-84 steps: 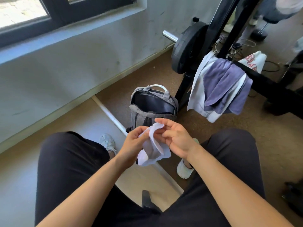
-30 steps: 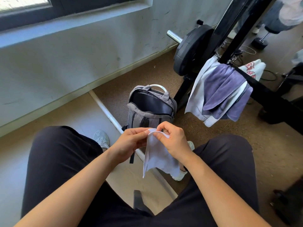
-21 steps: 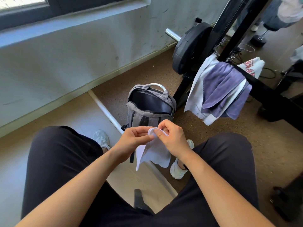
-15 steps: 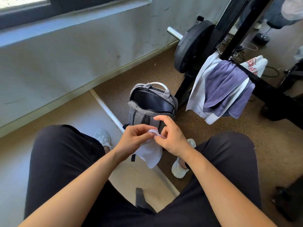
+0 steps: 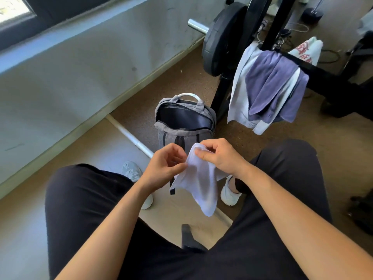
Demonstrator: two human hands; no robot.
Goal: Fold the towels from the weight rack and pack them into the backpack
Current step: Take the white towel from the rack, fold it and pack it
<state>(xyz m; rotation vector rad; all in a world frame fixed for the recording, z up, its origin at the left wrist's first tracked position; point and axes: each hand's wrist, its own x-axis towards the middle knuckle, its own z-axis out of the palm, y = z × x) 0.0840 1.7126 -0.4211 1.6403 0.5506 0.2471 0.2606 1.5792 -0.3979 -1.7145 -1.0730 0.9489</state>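
We pinch the small white cloth towel (image 5: 198, 178) in both grips, left hand (image 5: 164, 165) and right hand (image 5: 220, 156), above the open grey fabric backpack (image 5: 184, 122).

Daylit, wide-angle view, slightly soft.
Daylight enters from the window (image 5: 10, 11) at upper left, blown out white; the wall (image 5: 80, 63) bows toward the corners, and the upper-right corner is smeared.

The person wears black trousers (image 5: 84, 209), white sneakers (image 5: 229, 196), forearms (image 5: 113, 225) bare.
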